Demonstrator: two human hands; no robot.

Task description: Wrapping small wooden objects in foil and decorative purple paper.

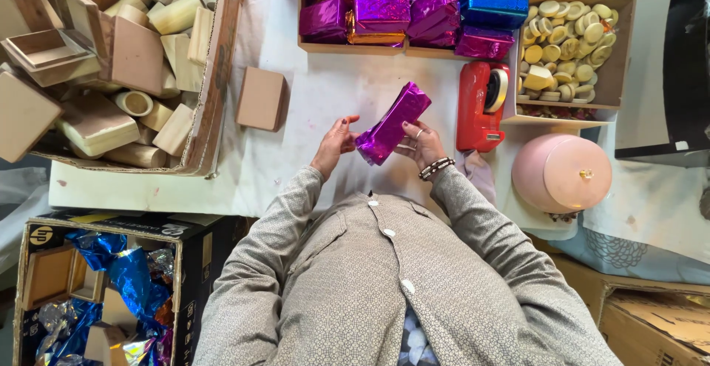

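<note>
The wrapped box (392,123) is shiny purple foil. The tape dispenser (479,107) is red, the round lidded container (560,172) pale pink, the tabletop (333,85) white, the shirt sleeves (281,211) grey with fine pattern.

Long-sleeved grey-beige shirt, fine repeating pattern, buttoned front with 3 white round buttons visible. Sleeves reach wrists. Right hand (418,144): ring on 1 finger, beaded bracelets, dark and white, stacked at wrist. Left hand (335,143): bare, nothing worn at wrist beyond sleeve cuff.
</note>
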